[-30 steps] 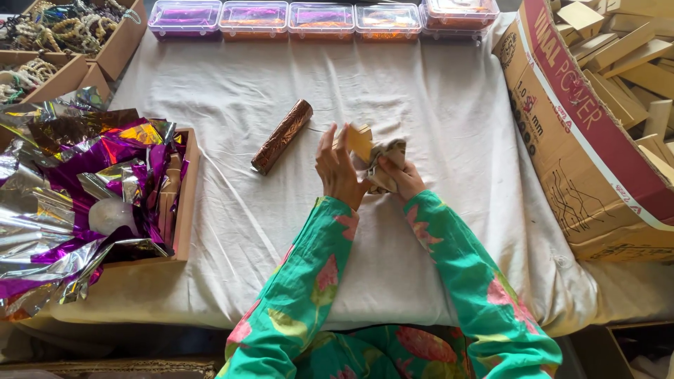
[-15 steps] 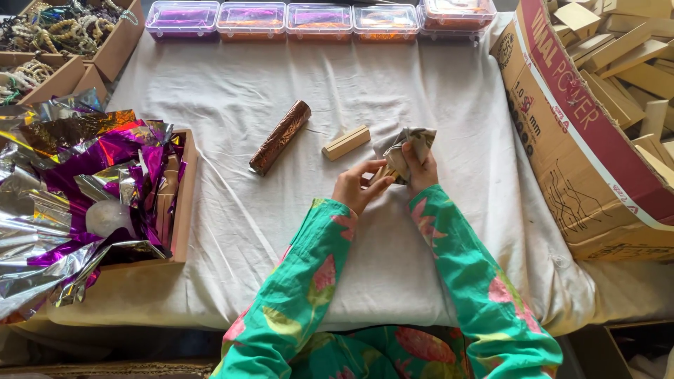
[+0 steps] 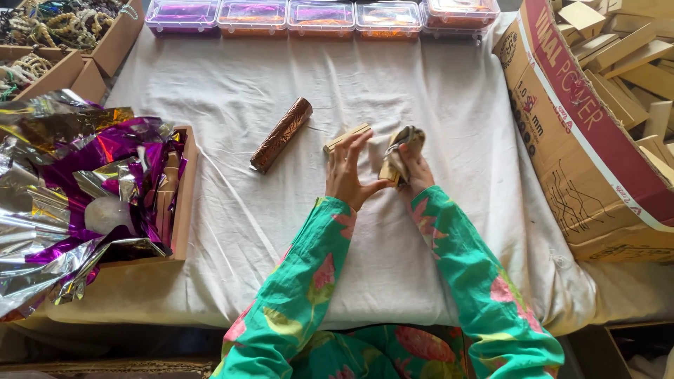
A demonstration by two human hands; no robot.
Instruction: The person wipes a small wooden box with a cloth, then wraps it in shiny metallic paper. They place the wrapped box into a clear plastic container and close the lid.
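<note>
My left hand [image 3: 346, 175] lies spread on the white cloth, its fingertips touching a small pale wooden block [image 3: 344, 137] that rests there. Its thumb reaches toward my right hand [image 3: 415, 174]. The right hand is closed around a crumpled greyish rag [image 3: 406, 140] and a second wooden block [image 3: 388, 172], of which only an edge shows. A brown patterned wrapped stick [image 3: 281, 135] lies diagonally on the cloth, to the left of both hands and apart from them.
A wooden tray [image 3: 184, 196] heaped with purple and silver foil [image 3: 77, 189] stands at the left. Several lidded plastic boxes [image 3: 319, 15] line the far edge. A big cardboard carton [image 3: 583, 133] of wooden blocks sits at the right; boxes of beads [image 3: 49, 28] far left.
A second ago both hands held a block together. One block was set down on the cloth, and my left hand has now come to rest on it. The right hand kept the rag.
</note>
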